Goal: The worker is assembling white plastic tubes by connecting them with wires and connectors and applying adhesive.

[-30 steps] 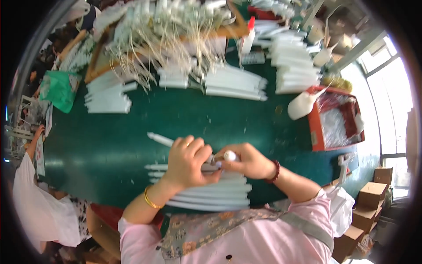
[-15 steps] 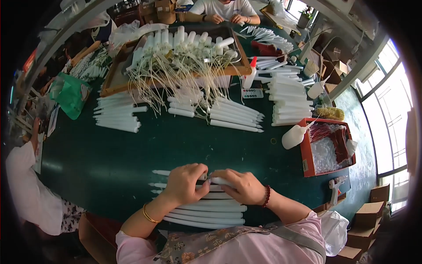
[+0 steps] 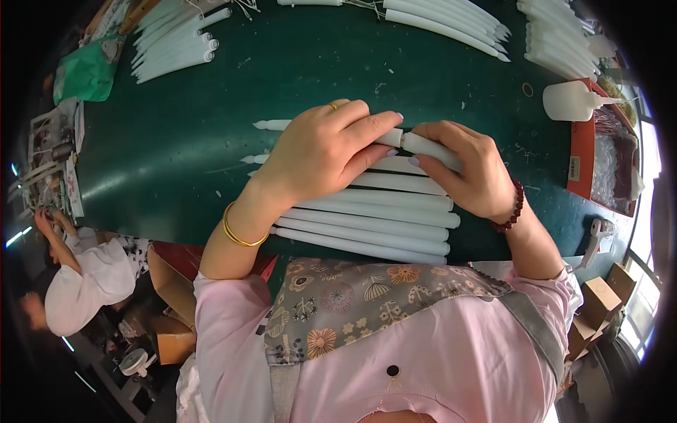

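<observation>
My left hand [image 3: 317, 151] is closed around a white taper candle [image 3: 273, 125], whose flame-shaped tip sticks out to the left. In my right hand [image 3: 479, 169] is a short white cylinder [image 3: 431, 149], gripped between thumb and fingers. The candle's end and the cylinder face each other almost end to end, with a small yellowish bit at the joint; whether they are fastened, I cannot tell. Below both hands lies a row of white taper candles [image 3: 374, 215], side by side on the dark green table [image 3: 296, 63], partly covered by my left hand and forearm.
More white candles lie at the far left [image 3: 180, 49] and far middle [image 3: 444, 25]. At right are a white squeeze bottle [image 3: 568, 102], a red box [image 3: 582, 162] of clear plastic pieces and a glue gun [image 3: 598, 236]. A person [image 3: 92, 278] works at the left.
The view has tilted down toward my body. The candle end and the cylinder have come closer, now nearly in line. Both hands keep their holds.
</observation>
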The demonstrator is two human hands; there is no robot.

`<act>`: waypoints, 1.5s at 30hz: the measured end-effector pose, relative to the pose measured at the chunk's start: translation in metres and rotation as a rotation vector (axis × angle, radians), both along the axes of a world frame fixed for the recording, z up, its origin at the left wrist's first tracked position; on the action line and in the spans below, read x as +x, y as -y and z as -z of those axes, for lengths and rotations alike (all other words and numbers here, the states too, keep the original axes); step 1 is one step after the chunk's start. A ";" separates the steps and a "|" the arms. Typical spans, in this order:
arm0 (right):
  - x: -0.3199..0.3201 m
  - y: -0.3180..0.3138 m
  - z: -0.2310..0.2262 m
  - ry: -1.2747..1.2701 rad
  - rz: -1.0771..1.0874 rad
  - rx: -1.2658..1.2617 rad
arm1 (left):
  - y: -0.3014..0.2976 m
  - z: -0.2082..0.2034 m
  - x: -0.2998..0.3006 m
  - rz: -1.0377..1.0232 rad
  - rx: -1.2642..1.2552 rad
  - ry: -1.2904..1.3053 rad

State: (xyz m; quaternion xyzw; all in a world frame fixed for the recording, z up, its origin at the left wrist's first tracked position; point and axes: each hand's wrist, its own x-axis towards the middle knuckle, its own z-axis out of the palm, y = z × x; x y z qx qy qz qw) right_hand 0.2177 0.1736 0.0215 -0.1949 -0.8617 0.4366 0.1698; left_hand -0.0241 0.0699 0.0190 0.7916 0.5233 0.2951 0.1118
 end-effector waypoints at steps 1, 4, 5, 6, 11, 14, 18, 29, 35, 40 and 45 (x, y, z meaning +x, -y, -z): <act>0.001 0.001 0.000 0.014 0.010 -0.023 | 0.002 0.002 0.001 0.003 -0.010 0.003; 0.003 0.004 -0.003 0.075 -0.011 -0.008 | 0.005 0.006 0.001 0.007 -0.043 0.058; 0.003 0.007 -0.004 0.077 -0.010 -0.014 | 0.005 0.008 0.000 0.016 -0.034 0.033; 0.003 0.010 -0.005 0.091 0.004 0.040 | 0.005 0.009 0.000 0.027 -0.024 0.008; 0.011 0.015 -0.014 0.037 -0.025 0.309 | 0.014 0.002 0.013 0.062 0.014 -0.088; 0.013 0.017 -0.022 0.051 -0.062 0.482 | 0.016 -0.014 0.017 0.081 0.074 -0.146; 0.018 0.020 -0.028 0.110 -0.093 0.493 | 0.017 -0.022 0.021 0.109 0.069 -0.200; 0.003 0.005 -0.012 0.042 -0.075 0.605 | -0.004 -0.009 0.016 0.084 0.158 -0.238; -0.002 -0.016 0.006 -0.059 0.078 0.311 | -0.012 -0.010 -0.009 -0.098 0.278 -0.241; -0.005 -0.017 0.008 -0.150 0.091 0.260 | -0.005 -0.003 -0.017 -0.153 0.308 -0.178; -0.001 -0.019 0.012 -0.090 0.022 0.289 | 0.002 0.003 -0.016 -0.154 0.278 -0.167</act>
